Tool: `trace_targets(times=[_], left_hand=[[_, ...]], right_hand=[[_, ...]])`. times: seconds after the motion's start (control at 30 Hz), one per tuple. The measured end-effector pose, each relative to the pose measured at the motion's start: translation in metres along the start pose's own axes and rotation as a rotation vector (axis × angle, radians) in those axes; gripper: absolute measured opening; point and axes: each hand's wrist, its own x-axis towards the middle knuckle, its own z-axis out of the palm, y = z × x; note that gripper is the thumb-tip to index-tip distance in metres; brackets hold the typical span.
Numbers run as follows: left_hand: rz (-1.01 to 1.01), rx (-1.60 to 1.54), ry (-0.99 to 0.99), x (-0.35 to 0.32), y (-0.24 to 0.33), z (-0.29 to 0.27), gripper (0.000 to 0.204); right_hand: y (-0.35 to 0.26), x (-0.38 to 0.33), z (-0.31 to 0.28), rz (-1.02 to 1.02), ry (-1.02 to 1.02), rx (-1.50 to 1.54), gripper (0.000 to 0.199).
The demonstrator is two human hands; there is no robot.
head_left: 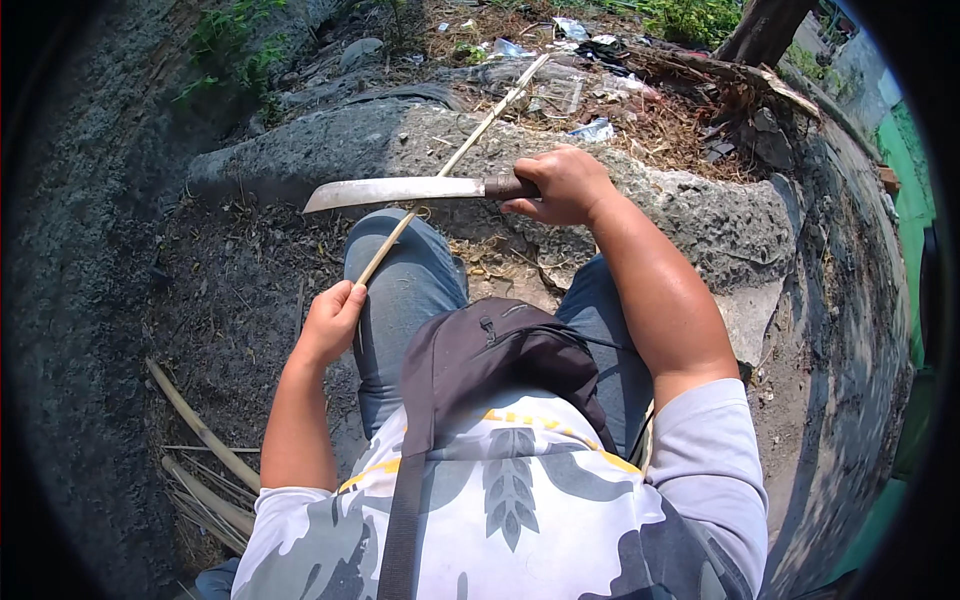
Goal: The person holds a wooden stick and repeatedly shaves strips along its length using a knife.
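A long, pale, slender stick (463,151) slants from my left knee out over the concrete ledge. My left hand (333,318) is closed round its near end, beside my left thigh. In my right hand (566,186) is the dark handle of a machete (395,192), gripped with the fingers wrapped round it. The broad steel blade points left and lies across the stick, above my left knee. Thin shavings (424,212) show by the stick just under the blade. Whether the edge bites into the stick I cannot tell.
A rough concrete ledge (700,215) runs in front of my knees. Behind it lie litter and dry debris (640,120) beside a tree trunk (765,35). Several cut sticks (205,430) rest on the ground at lower left. A dark bag (500,350) sits on my lap.
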Motion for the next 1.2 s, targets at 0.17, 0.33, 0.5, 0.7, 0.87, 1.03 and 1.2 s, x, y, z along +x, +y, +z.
trace_targets(times=[0.17,0.33,0.5,0.7,0.87,1.03,1.2], left_hand=[[0.040,0.076,0.016,-0.002,0.010,0.001,0.041],[-0.015,0.107,-0.021,0.002,0.014,-0.003,0.041],[0.033,0.010,-0.048,0.004,0.000,-0.005,0.041],[0.001,-0.007,-0.063,0.007,0.000,-0.005,0.040],[-0.025,-0.128,-0.051,0.004,0.005,-0.004,0.044],[-0.041,-0.010,-0.050,0.004,0.005,0.000,0.049],[-0.029,-0.020,-0.066,0.006,-0.004,-0.005,0.050]], right_hand=[[0.029,-0.006,-0.003,0.460,0.031,0.074,0.056],[0.037,-0.013,-0.005,0.573,0.015,0.092,0.060],[0.034,-0.014,-0.007,0.527,0.047,0.144,0.061],[0.007,-0.008,-0.008,0.212,-0.016,0.010,0.056],[0.026,-0.012,-0.006,0.190,0.050,0.137,0.049],[0.049,-0.015,0.004,0.519,0.136,0.063,0.053],[0.036,-0.015,-0.007,0.561,0.070,0.103,0.056]])
